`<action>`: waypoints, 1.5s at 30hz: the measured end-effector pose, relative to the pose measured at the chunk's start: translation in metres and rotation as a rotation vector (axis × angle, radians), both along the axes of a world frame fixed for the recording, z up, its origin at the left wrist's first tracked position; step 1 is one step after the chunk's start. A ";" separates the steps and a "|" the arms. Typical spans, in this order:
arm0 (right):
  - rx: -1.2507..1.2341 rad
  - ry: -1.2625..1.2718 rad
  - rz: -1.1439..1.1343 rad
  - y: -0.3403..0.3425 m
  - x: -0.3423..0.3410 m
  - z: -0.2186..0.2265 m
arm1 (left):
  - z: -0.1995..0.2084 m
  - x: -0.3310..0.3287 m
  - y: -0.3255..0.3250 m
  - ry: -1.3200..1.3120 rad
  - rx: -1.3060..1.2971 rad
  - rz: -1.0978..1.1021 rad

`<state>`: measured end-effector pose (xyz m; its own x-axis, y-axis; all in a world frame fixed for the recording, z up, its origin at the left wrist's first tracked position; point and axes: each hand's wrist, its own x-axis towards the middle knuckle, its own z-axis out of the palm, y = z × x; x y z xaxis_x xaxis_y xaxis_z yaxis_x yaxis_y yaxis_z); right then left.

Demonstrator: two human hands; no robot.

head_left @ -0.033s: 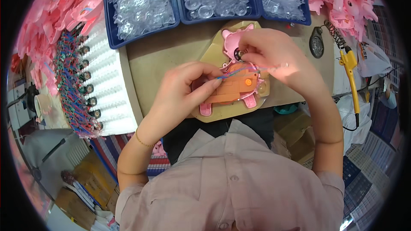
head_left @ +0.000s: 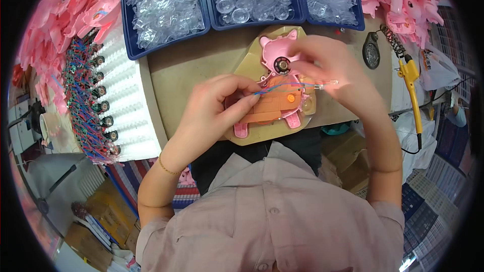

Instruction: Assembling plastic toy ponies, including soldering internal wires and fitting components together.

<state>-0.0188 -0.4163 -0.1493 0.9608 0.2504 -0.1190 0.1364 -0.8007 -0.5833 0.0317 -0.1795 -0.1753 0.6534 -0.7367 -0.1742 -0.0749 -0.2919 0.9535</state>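
Note:
A pink animal-shaped toy shell [head_left: 279, 46] lies in a tan holding fixture [head_left: 249, 63], with an orange box-like part [head_left: 275, 105] in its body. In the shell's head rests a round black speaker [head_left: 282, 65]. My left hand [head_left: 217, 103] is closed, pinching thin blue wires [head_left: 275, 88] at the orange part's upper left. The wires run right to a small clear-tipped piece [head_left: 326, 85] below my right hand. My right hand [head_left: 327, 60] hovers just right of the speaker, somewhat blurred, thumb and forefinger apart with nothing visible between them.
Blue bins [head_left: 169, 12] of clear plastic parts line the back. Wired speakers [head_left: 103, 106] sit on white foam at left. Pink shells [head_left: 401, 0] are heaped at both far corners. At right are a yellow-handled tool [head_left: 411, 75] on a coiled holder and a dark oval object [head_left: 371, 50].
My right thumb and forefinger have come off the speaker and moved slightly right, leaving it in the shell's head. The left hand keeps its pinch on the wires.

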 end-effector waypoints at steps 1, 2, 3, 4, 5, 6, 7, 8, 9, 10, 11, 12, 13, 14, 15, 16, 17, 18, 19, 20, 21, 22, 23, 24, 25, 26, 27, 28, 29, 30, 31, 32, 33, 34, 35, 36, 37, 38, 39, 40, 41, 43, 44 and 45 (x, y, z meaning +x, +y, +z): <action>0.131 -0.014 -0.213 -0.003 -0.015 0.004 | -0.001 -0.001 0.001 0.004 0.002 0.016; 0.256 -0.030 -0.437 -0.008 -0.035 0.011 | -0.001 -0.002 0.000 -0.008 -0.005 0.017; 0.362 0.051 -0.601 -0.012 -0.054 0.015 | -0.001 -0.003 0.001 -0.023 0.004 0.030; 0.460 0.134 -0.777 -0.018 -0.078 0.022 | -0.002 -0.003 0.001 -0.021 0.008 0.034; 0.514 0.226 -0.821 -0.029 -0.113 0.031 | 0.000 -0.002 0.000 0.001 -0.012 0.023; 0.581 0.320 -0.860 -0.039 -0.143 0.031 | 0.002 -0.002 -0.001 0.020 -0.021 0.015; 0.588 0.322 -0.862 -0.042 -0.154 0.027 | 0.001 -0.002 -0.001 0.021 -0.014 0.012; 0.422 0.479 -0.659 -0.043 -0.163 0.023 | 0.001 -0.002 -0.001 0.008 -0.007 0.008; 0.254 0.622 -0.449 -0.042 -0.170 0.018 | 0.001 -0.002 0.000 -0.005 -0.001 0.004; 0.256 0.622 -0.454 -0.038 -0.178 0.013 | 0.000 -0.001 0.000 -0.005 0.000 -0.002; -0.129 0.453 -0.396 -0.033 -0.185 0.007 | 0.000 0.000 0.001 0.042 0.000 0.002; -0.508 0.273 -0.328 -0.029 -0.189 0.004 | 0.000 0.000 0.001 0.087 0.001 0.006; -0.496 0.268 -0.331 -0.026 -0.184 0.007 | 0.001 -0.001 -0.001 0.081 0.012 0.003; -0.435 0.110 -0.281 -0.021 -0.169 0.014 | 0.001 -0.002 -0.002 0.124 0.000 0.018; -0.372 -0.049 -0.230 -0.013 -0.153 0.018 | 0.002 -0.003 -0.001 0.167 -0.011 0.035; -0.384 -0.055 -0.278 -0.002 -0.141 0.019 | 0.001 -0.001 -0.001 0.163 -0.010 0.029; -0.376 -0.063 -0.281 0.004 -0.135 0.019 | 0.000 -0.001 0.000 0.182 -0.007 0.038; -0.300 -0.051 -0.308 0.008 -0.130 0.019 | -0.001 -0.001 0.001 0.200 -0.003 0.047; -0.223 -0.037 -0.329 0.012 -0.126 0.020 | -0.002 -0.002 0.000 0.194 0.003 0.050; -0.073 -0.046 -0.269 0.016 -0.121 0.025 | -0.004 -0.002 -0.001 0.211 -0.018 0.059; 0.077 -0.054 -0.207 0.022 -0.115 0.028 | -0.004 -0.002 -0.001 0.229 -0.040 0.067; 0.112 -0.165 -0.032 0.031 -0.108 0.024 | -0.004 -0.003 0.001 0.227 -0.032 0.071; 0.136 -0.276 0.127 0.040 -0.102 0.021 | -0.003 -0.003 -0.002 0.260 -0.051 0.076; 0.160 -0.348 0.176 0.057 -0.093 0.015 | -0.003 -0.002 -0.004 0.295 -0.069 0.080; 0.183 -0.421 0.234 0.071 -0.085 0.007 | -0.005 -0.002 -0.004 0.296 -0.070 0.072; 0.070 -0.420 0.249 0.074 -0.083 -0.001 | -0.007 -0.004 -0.002 0.284 -0.079 0.093; 0.070 -0.420 0.250 0.070 -0.080 -0.008 | -0.008 -0.005 -0.001 0.273 -0.088 0.112; 0.086 -0.446 0.205 0.063 -0.075 -0.015 | -0.006 -0.007 -0.001 0.273 -0.087 0.120; 0.100 -0.471 0.159 0.058 -0.074 -0.020 | -0.003 -0.011 -0.003 0.048 -0.041 0.109; 0.079 -0.498 0.089 0.056 -0.076 -0.022 | -0.001 -0.014 -0.004 -0.176 0.006 0.096; 0.079 -0.495 0.089 0.055 -0.077 -0.024 | -0.003 -0.018 -0.003 -0.173 0.006 0.096; 0.092 -0.491 0.043 0.053 -0.077 -0.026 | -0.009 -0.022 -0.002 -0.555 -0.024 0.058; 0.104 -0.486 -0.003 0.051 -0.078 -0.027 | -0.015 -0.027 0.001 -0.937 -0.056 0.018; 0.104 -0.483 0.000 0.049 -0.079 -0.027 | -0.020 -0.036 0.007 -0.993 -0.028 0.004; 0.106 -0.517 0.029 0.046 -0.080 -0.024 | -0.022 -0.043 0.009 -0.990 -0.029 0.008; 0.108 -0.551 0.058 0.042 -0.083 -0.021 | -0.024 -0.051 0.010 -1.028 0.012 0.026; 0.102 -0.547 0.062 0.036 -0.092 -0.014 | -0.024 -0.057 0.012 -1.066 0.049 0.046; 0.142 -0.516 -0.029 0.028 -0.104 -0.006 | -0.023 -0.062 0.014 -1.036 0.103 0.010; 0.181 -0.483 -0.121 0.023 -0.111 -0.002 | -0.022 -0.063 0.014 -1.030 0.099 0.010; 0.164 -0.476 -0.125 0.018 -0.116 0.000 | -0.020 -0.065 0.012 -1.010 0.132 0.013; 0.336 -0.373 -0.279 0.013 -0.121 0.002 | -0.018 -0.065 0.010 -0.989 0.164 0.014; 0.476 -0.266 -0.456 0.001 -0.132 0.006 | -0.013 -0.057 0.007 -0.990 0.149 -0.024; 0.945 -0.071 -0.481 -0.007 -0.137 0.006 | -0.013 -0.054 0.006 -1.001 0.134 -0.029; 1.414 0.127 -0.490 -0.014 -0.146 0.007 | -0.014 -0.051 0.004 -1.012 0.119 -0.034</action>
